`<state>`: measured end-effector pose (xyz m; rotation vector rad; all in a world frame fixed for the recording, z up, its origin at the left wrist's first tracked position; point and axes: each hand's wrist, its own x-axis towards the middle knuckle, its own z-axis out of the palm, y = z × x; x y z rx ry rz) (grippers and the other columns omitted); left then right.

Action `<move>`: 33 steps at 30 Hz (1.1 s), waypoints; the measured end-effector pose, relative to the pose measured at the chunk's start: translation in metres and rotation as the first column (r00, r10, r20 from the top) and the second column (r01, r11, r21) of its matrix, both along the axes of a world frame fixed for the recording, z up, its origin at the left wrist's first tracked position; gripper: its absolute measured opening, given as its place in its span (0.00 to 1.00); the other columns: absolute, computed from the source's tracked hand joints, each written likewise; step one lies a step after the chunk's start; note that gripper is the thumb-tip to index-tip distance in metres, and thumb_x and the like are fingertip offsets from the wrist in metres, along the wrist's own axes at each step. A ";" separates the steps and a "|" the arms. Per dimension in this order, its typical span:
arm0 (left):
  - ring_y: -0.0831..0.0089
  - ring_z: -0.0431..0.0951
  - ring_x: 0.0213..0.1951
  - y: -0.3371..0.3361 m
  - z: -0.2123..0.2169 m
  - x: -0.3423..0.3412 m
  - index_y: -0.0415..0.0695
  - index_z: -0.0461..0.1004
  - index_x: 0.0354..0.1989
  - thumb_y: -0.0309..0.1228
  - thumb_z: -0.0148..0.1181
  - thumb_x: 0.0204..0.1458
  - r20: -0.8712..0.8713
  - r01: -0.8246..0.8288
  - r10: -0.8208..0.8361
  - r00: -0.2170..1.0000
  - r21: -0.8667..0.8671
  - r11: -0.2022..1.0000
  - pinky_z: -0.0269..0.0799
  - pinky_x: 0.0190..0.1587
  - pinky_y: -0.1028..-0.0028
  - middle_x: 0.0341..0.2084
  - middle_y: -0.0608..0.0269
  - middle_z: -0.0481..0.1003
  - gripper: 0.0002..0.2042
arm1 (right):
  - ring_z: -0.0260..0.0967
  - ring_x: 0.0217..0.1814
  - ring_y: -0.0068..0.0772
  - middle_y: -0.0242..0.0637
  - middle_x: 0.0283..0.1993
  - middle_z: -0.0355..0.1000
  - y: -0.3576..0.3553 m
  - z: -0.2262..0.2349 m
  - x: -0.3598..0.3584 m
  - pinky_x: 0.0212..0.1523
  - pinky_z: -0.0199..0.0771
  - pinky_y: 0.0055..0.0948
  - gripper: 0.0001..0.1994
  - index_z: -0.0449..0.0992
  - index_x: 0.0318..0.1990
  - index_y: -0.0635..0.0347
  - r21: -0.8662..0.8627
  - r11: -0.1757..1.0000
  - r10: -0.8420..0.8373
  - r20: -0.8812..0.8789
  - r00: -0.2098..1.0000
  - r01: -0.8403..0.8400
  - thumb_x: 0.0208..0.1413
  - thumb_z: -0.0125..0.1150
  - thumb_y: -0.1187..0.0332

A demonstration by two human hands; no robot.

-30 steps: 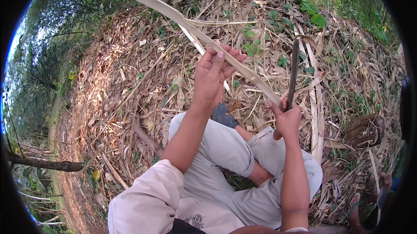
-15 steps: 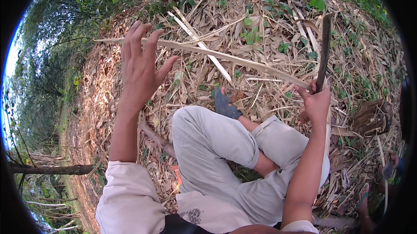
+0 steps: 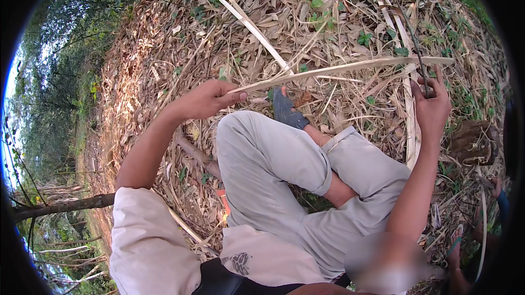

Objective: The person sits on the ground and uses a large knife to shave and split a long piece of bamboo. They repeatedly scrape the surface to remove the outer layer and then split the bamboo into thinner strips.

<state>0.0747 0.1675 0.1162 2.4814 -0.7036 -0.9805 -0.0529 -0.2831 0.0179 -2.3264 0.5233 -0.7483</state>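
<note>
Just beyond your bent knees (image 3: 246,131), a long pale strip (image 3: 339,69) runs crosswise above the dry leaves (image 3: 180,76), bowed slightly. Your left hand (image 3: 210,99) has its near end, fingers closed, thumb laid along it. Your right hand (image 3: 435,103) has fingers curled on a dark knife (image 3: 418,47), blade up, crossing the strip near its far end; can't tell if those fingers touch the strip too. Another pale strip (image 3: 268,47) lies on the leaves, near your dark shoe (image 3: 288,110). Cut log (image 3: 473,143) off right.
</note>
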 end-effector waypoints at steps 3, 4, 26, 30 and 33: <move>0.84 0.52 0.15 -0.037 -0.022 -0.045 0.47 0.65 0.26 0.51 0.46 0.65 -0.387 -0.392 0.331 0.861 -0.089 0.916 0.48 0.17 0.80 0.13 0.78 0.54 0.22 | 0.74 0.26 0.27 0.44 0.56 0.74 0.019 -0.011 0.001 0.27 0.72 0.24 0.12 0.81 0.40 0.64 0.003 0.993 -0.114 0.058 0.992 0.114 0.53 0.69 0.66; 0.85 0.51 0.15 -0.050 -0.027 -0.053 0.47 0.66 0.28 0.53 0.43 0.66 -0.494 -0.473 0.366 0.789 -0.107 0.875 0.47 0.17 0.80 0.13 0.78 0.53 0.22 | 0.73 0.26 0.30 0.44 0.48 0.77 0.030 -0.016 0.004 0.29 0.72 0.26 0.13 0.81 0.42 0.64 0.003 0.998 -0.063 0.081 0.995 0.063 0.55 0.68 0.63; 0.84 0.56 0.15 -0.132 -0.065 -0.125 0.47 0.64 0.47 0.43 0.47 0.66 -0.824 -0.806 0.205 0.529 -0.412 0.426 0.56 0.18 0.84 0.19 0.70 0.60 0.13 | 0.71 0.22 0.46 0.42 0.22 0.69 0.144 -0.015 -0.029 0.22 0.70 0.39 0.30 0.69 0.28 0.61 0.170 0.863 0.471 0.073 0.879 -0.477 0.57 0.55 0.38; 0.83 0.56 0.13 -0.137 -0.058 -0.130 0.47 0.64 0.46 0.41 0.46 0.67 -0.840 -0.831 0.201 0.504 -0.407 0.380 0.54 0.16 0.83 0.18 0.70 0.60 0.11 | 0.71 0.21 0.46 0.42 0.22 0.69 0.145 -0.015 -0.030 0.21 0.69 0.40 0.31 0.69 0.28 0.61 0.152 0.864 0.469 0.101 0.878 -0.479 0.57 0.53 0.36; 0.84 0.55 0.11 -0.141 -0.047 -0.133 0.46 0.65 0.43 0.42 0.44 0.68 -0.859 -0.859 0.233 0.455 -0.354 0.370 0.52 0.14 0.82 0.16 0.71 0.60 0.12 | 0.71 0.20 0.44 0.41 0.21 0.68 0.145 -0.014 -0.032 0.20 0.68 0.39 0.32 0.69 0.27 0.59 0.134 0.865 0.472 0.112 0.874 -0.484 0.56 0.52 0.34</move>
